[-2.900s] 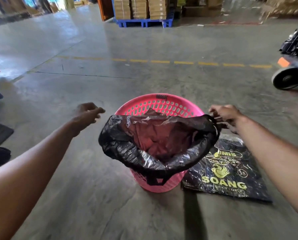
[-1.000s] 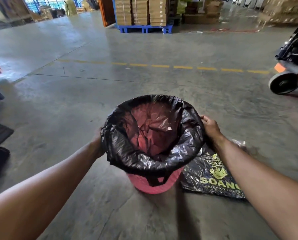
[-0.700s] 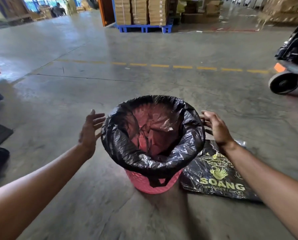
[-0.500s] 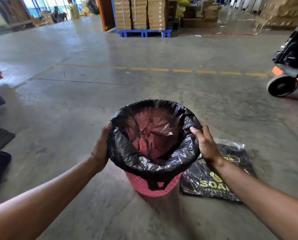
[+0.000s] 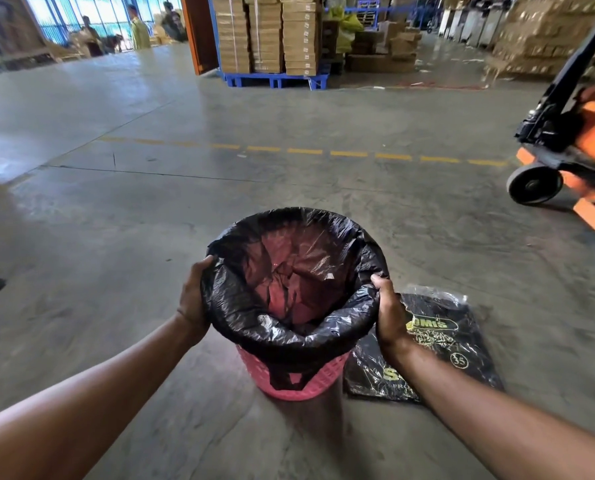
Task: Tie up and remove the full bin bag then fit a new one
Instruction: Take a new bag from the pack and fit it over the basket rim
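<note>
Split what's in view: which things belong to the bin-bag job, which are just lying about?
Part of the job:
- pink bin
- black bin bag, folded over the bin's rim
- left hand and right hand, both on the bag's rolled edge
- pack of bin bags on the floor beside the bin

Just lying about:
- orange pallet truck
- stacked cartons on a blue pallet

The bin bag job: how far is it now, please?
Looks done: a black bag lines the pink bin, its edge folded over the whole rim. In hand: left hand and right hand press that edge down. No tied full bag is in view.
</note>
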`<state>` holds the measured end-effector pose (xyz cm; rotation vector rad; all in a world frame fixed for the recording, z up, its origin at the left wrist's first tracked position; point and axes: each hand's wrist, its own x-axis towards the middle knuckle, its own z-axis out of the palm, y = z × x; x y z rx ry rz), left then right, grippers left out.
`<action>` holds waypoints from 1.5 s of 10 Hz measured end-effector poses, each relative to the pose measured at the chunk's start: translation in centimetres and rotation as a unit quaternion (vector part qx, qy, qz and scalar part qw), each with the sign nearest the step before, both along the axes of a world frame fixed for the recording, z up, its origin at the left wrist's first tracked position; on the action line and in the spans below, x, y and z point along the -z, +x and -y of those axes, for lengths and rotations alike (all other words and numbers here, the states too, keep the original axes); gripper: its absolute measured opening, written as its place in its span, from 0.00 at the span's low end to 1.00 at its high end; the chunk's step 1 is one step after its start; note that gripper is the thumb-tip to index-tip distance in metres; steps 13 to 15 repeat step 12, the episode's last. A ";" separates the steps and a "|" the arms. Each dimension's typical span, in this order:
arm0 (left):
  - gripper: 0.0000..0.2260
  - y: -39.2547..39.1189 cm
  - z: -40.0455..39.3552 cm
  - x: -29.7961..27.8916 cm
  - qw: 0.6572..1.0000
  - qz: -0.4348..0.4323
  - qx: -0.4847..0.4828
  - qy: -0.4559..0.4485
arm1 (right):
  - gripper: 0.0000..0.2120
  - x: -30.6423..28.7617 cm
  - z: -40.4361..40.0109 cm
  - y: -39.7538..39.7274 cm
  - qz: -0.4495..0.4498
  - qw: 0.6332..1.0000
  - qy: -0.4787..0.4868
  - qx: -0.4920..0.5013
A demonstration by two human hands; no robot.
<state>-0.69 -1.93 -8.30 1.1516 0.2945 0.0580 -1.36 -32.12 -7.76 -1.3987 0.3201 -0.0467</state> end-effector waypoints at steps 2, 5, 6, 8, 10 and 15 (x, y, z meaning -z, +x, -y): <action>0.26 0.3 -0.1 0.9 0.999 0.042 0.003 0.001 | 0.30 0.5 0.6 0.1 -0.010 0.999 -0.030 -0.006; 0.24 0.2 -0.2 1.0 0.997 0.036 0.000 0.071 | 0.18 0.6 0.7 -0.1 0.015 0.998 -0.053 -0.019; 0.23 -0.1 -0.6 0.8 0.994 0.025 0.022 0.104 | 0.25 0.8 0.9 0.0 0.007 0.997 -0.073 -0.020; 0.28 -0.5 -0.8 0.7 0.994 0.011 0.027 0.110 | 0.32 0.6 0.8 0.1 -0.010 0.996 -0.084 -0.022; 0.27 -0.8 -1.1 0.1 0.985 -0.018 0.026 0.170 | 0.34 0.7 1.3 0.1 0.003 0.995 -0.092 -0.046; 0.33 -0.8 -2.6 -1.6 0.952 -0.043 0.050 0.298 | 0.34 -1.4 3.4 -0.1 -0.010 0.955 -0.255 -0.154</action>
